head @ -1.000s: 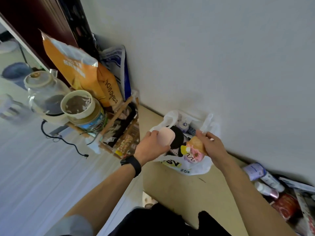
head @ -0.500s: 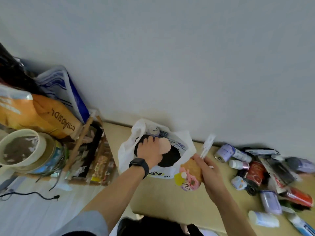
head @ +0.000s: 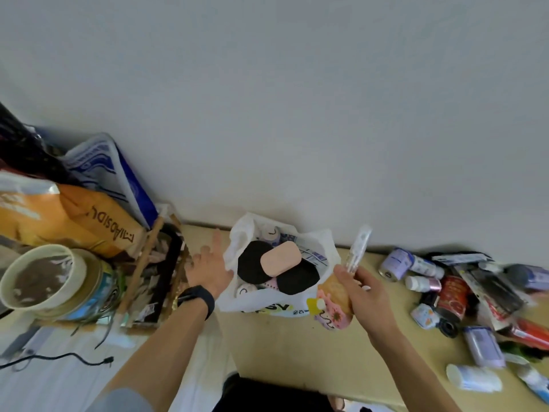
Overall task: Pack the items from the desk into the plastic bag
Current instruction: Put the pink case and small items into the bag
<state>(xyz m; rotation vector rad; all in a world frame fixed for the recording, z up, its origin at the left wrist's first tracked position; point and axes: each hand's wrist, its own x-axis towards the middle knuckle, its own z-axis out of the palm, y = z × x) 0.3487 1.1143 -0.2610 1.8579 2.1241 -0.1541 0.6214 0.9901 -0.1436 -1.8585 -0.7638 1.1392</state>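
A white plastic bag [head: 246, 301] lies open on the desk [head: 285, 346] against the wall. A pink oblong case [head: 280, 259] rests on top of black pads and small white bottles inside the bag. My left hand [head: 209, 270] hovers with spread fingers just left of the bag's mouth, holding nothing. At the bag's right edge my right hand [head: 361, 288] grips a colourful pouch [head: 332, 304] together with a clear slim packet [head: 358, 246] that sticks up.
Several bottles, tubes and packets [head: 463, 295] lie scattered on the desk's right side. Left of the desk stands a wooden rack [head: 151, 263] with an orange bag [head: 68, 221], a blue-white bag [head: 110, 165] and a lidded tub [head: 44, 279].
My left hand has let go of the pink case into the bag and pulled back to the left with fingers spread. The right hand keeps its hold by the bag's edge.
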